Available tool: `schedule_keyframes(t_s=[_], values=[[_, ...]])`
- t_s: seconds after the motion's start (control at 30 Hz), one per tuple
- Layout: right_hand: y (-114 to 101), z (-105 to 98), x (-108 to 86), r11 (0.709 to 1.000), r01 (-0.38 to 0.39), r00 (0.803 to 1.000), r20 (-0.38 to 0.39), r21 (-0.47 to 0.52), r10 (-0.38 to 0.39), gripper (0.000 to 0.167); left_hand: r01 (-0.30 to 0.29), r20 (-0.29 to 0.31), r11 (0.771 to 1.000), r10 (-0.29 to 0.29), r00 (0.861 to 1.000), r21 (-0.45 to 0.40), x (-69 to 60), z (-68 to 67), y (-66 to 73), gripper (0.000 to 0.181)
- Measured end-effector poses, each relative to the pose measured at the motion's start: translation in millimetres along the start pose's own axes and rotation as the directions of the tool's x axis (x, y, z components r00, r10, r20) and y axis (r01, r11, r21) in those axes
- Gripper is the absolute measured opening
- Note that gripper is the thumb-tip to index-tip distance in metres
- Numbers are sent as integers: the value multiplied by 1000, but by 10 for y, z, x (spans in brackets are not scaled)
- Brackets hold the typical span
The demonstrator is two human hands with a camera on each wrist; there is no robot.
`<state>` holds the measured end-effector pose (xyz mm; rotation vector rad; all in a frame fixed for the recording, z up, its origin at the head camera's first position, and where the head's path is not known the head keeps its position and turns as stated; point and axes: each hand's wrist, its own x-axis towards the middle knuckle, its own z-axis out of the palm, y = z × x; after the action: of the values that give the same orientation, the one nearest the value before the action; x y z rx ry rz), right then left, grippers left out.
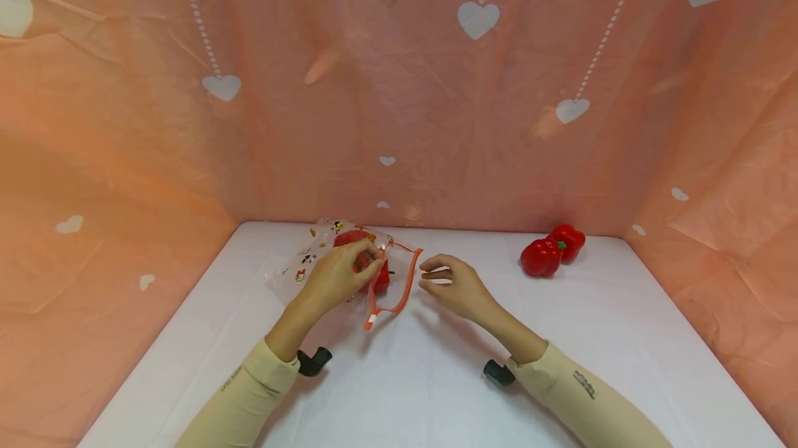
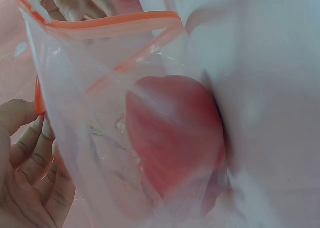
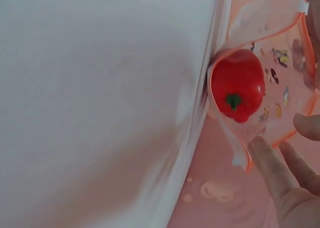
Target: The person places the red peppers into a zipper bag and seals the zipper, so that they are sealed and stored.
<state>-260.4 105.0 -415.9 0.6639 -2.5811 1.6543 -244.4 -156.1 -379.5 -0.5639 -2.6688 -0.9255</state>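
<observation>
Zip bag: the clear printed bag lies beyond and to the left of the left hand, its mouth turned toward the right hand.
Bag contents: a red bell pepper with a green stem facing the mouth. A second item behind it cannot be confirmed through the film.
Bag mouth: parted; the orange rim forms a loop between the two hands. A white slider sits at the rim's near corner, below the left fingertips.
Bagged pepper position: just beside the left hand's fingertips; to the left of the right hand, apart from it.
Left hand: thumb and fingers pinch the orange rim.
Right hand: fingers spread and slightly bent, just beside the rim; contact with the film cannot be told.
Loose peppers: a nearer red pepper and a farther red pepper stand together, to the right of and beyond the right hand.
Worktop: white surface beneath both hands.
Wrists: pale sleeves; a dark fitting at the left cuff, a similar black fitting at the right.
Backdrop: orange-pink sheet with white hearts, beyond both hands.
</observation>
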Motion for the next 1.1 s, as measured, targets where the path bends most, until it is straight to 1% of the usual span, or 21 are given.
schedule_keyframes(t_s=[0.1,0.27,0.47,0.67,0.83,1.1], values=[[14,-90,-46,999,-3,1000,-14,-32,3,28,9,2,1000,-9,1000,0,-1,-5,1,12],[31,-244,-112,998,-1,999,-35,-64,-1,29,1,-2,1000,-1,1000,-3,-3,-5,-2,12],[43,-413,-159,995,-15,999,-53,-102,10,32,-10,-5,1000,10,1000,-8,-4,3,-6,10],[54,-589,-169,989,-26,997,-80,-144,14,34,-14,-6,1000,14,1000,-7,-1,13,-25,11],[52,-730,-168,986,-38,995,-92,-165,23,37,-4,-5,1000,4,1000,-9,6,21,-30,11],[126,-935,-186,973,-69,994,-103,-222,47,42,-1,-4,1000,1,1000,-3,2,10,-24,12]])
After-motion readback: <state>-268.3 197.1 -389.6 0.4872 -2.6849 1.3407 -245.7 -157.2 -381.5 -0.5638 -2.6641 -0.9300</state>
